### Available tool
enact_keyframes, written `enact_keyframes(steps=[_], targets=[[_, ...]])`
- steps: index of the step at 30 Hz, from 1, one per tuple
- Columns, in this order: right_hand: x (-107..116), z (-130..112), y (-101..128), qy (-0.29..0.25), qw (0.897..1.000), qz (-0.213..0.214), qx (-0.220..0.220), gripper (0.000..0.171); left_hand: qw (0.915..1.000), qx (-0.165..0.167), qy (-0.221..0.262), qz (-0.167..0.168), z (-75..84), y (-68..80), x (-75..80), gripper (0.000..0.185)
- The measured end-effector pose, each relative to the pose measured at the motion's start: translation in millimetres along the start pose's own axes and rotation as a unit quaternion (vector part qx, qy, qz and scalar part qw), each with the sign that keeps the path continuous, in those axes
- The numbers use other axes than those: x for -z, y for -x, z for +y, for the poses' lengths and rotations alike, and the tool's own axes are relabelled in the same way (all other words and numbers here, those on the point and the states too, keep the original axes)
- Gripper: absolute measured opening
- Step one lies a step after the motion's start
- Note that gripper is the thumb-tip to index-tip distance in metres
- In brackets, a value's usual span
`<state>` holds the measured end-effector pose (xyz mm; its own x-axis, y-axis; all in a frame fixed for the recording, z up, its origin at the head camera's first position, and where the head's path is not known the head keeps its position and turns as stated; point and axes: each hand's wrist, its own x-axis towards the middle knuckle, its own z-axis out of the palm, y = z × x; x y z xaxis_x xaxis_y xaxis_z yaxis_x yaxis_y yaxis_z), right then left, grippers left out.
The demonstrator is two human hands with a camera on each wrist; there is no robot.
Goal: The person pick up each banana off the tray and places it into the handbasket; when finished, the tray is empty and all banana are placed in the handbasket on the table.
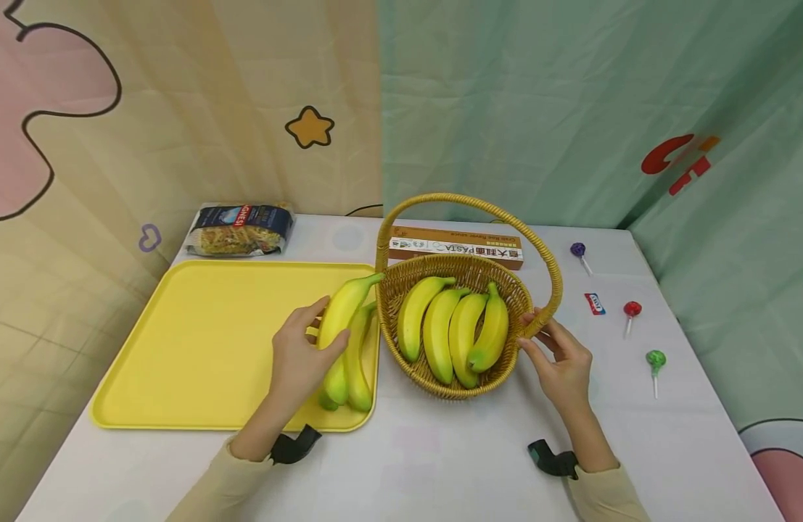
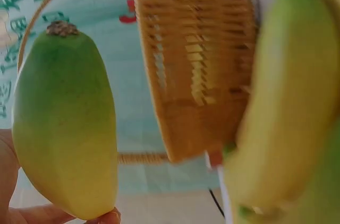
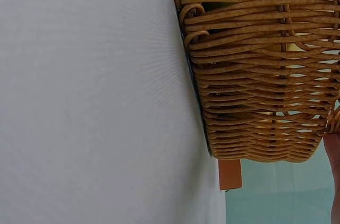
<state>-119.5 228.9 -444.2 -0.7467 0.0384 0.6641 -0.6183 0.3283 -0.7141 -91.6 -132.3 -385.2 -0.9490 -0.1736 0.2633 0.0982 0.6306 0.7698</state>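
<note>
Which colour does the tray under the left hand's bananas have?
The tray is plain yellow; the head view shows it best.

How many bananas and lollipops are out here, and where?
Bananas in the basket: 4
Bananas on the yellow tray, held by the left hand: 2
Lollipops on the table: 3
Total: 9
</note>
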Motion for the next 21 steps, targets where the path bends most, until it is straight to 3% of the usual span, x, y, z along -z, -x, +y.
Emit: enact_keyframes(steps=[5, 10, 16, 21], targets=[[-0.2, 0.8, -0.4, 0.000, 1.000, -0.001, -0.003, 0.060, 0.9982, -0.043, 0.023, -0.034, 28.1, -10.5, -24.2, 0.057], [-0.2, 1.8, -0.3, 0.000, 1.000, -0.002, -0.003, 0.061, 0.9957, -0.066, 0.036, -0.054, 44.0, -25.0, -48.9, 0.058], [0.1, 1.5, 0.1, 0.000, 1.000, -0.001, -0.006, 0.060, 0.9938, -0.092, 0.042, -0.047, 52.1, -45.5, -74.1, 0.054], [0.2, 1.3, 0.6, 0.001, 1.000, 0.000, -0.007, 0.059, 0.9946, -0.084, 0.033, -0.051, 51.0, -57.5, -91.3, 0.053]])
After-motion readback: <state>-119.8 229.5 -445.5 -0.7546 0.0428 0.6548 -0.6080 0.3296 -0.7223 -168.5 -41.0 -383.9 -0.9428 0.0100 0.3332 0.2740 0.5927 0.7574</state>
